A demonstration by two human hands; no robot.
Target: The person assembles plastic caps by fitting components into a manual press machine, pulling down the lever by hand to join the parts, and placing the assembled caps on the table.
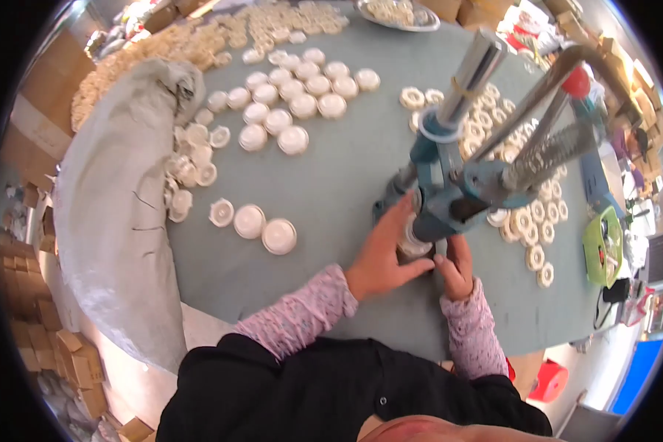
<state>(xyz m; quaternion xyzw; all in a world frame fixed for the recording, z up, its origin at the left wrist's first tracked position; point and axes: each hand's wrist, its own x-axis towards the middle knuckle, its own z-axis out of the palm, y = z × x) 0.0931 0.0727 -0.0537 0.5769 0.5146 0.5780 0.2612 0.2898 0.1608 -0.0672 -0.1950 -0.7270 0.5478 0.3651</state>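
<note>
A teal hand press (449,184) with a shiny steel column stands on the table before me. My left hand (381,258) curves round a white round plastic part (412,244) under the press head, its thumb stretched across the near side. On the other side of the head, my right hand (457,269) has its fingers and thumb drawn together close to that part; what they hold, if anything, is hidden. To the left of my left hand lie two white domed caps (279,236) and a small tabbed plastic piece (222,213).
Several domed caps (303,104) stand grouped farther back. A grey sack (114,199) spills tabbed pieces at the left. Many cream rings (521,221) spread behind and right of the press. A green basket (602,247) sits at the right edge, a metal tray (398,15) at the far edge.
</note>
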